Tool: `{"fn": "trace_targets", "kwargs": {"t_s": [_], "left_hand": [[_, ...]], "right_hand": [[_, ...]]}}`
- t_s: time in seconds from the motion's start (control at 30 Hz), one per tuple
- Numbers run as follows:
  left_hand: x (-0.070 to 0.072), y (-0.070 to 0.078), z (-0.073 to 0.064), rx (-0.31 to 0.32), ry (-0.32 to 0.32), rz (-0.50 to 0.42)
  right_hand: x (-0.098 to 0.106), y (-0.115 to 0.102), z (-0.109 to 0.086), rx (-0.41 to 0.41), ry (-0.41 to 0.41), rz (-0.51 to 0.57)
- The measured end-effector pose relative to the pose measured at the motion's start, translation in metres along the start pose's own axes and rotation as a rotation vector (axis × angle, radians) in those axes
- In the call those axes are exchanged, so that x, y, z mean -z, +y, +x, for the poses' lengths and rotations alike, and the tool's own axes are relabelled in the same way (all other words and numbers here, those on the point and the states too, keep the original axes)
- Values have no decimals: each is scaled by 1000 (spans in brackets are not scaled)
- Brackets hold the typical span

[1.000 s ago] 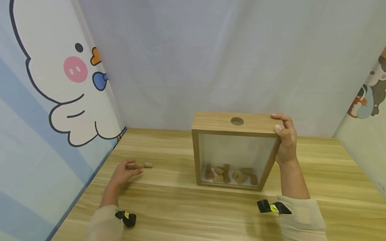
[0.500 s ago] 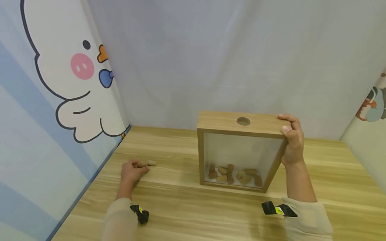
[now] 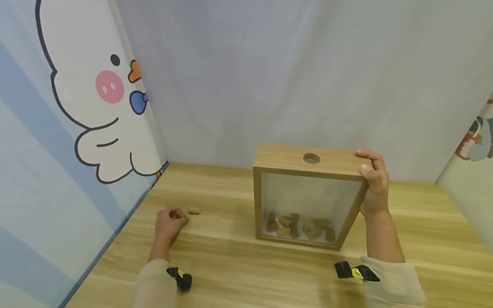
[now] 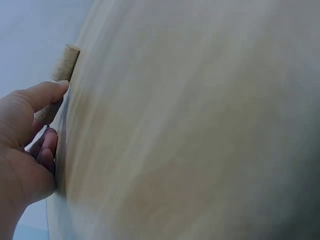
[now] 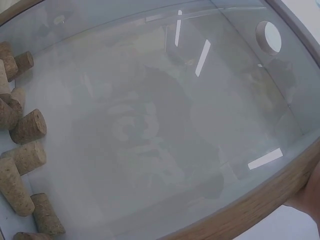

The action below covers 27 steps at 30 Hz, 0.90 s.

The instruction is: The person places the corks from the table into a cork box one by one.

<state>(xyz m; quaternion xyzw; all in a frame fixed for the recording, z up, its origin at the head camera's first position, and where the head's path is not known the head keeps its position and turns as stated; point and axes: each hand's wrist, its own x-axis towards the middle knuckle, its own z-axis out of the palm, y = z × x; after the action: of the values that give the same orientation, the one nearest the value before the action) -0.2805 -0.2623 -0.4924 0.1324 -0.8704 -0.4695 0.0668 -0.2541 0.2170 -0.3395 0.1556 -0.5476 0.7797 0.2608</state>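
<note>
At the left of the table my left hand (image 3: 169,223) pinches a cork (image 4: 48,112) between thumb and fingers; the hand partly hides it. Just beyond the fingertips a second cork (image 3: 194,210) lies on its side. My right hand (image 3: 376,188) grips the upper right corner of an upright wooden box (image 3: 277,156), thumb in front and fingers over the top. The box has a clear front and a round hole (image 3: 311,158) in its top. Several corks (image 3: 294,231) lie along its bottom, close up in the right wrist view as tapered corks (image 5: 29,127).
The wood-grain table (image 3: 223,273) runs back to a pale curtain (image 3: 246,85). A cartoon-printed wall (image 3: 77,85) borders the left side, and another printed panel (image 3: 475,141) stands at the right.
My left hand has reached to the near cork and drawn its thumb and fingers together on it. My right hand keeps its grip on the box. The head view has shifted slightly.
</note>
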Motion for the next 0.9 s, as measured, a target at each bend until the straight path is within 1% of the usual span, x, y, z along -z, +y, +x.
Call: {"fn": "trace_targets", "kwargs": {"t_s": [0.07, 0.13, 0.2, 0.27, 0.33, 0.4, 0.5, 0.57, 0.67, 0.77, 0.9], "left_hand": [[-2, 0, -2, -10, 33, -19], [-5, 1, -4, -12, 87, -5], [-8, 5, -8, 15, 127, -4], [-10, 9, -13, 64, 132, -14], [-9, 16, -18, 108, 116, -71], [-5, 24, -22, 139, 87, -155], [2, 38, -27, 153, 39, -253], [6, 44, -29, 142, 4, -268], [7, 51, -33, 114, -31, -263], [6, 59, -37, 65, -48, -246], [4, 73, -45, 14, -88, -265]], "right_hand": [[0, 0, -1, 3, -1, 5], [1, 1, -1, 12, 0, 5], [1, 1, -1, 14, -2, 3], [1, 1, -1, 14, -10, 12], [2, 2, -1, 9, -22, 21], [2, 2, -1, 7, -33, 28], [2, 3, 0, 11, -41, 41], [1, 4, 0, 16, -47, 50], [2, 4, 0, 25, -53, 49], [2, 3, 0, 29, -48, 27], [5, 4, 0, 29, -43, 16]]}}
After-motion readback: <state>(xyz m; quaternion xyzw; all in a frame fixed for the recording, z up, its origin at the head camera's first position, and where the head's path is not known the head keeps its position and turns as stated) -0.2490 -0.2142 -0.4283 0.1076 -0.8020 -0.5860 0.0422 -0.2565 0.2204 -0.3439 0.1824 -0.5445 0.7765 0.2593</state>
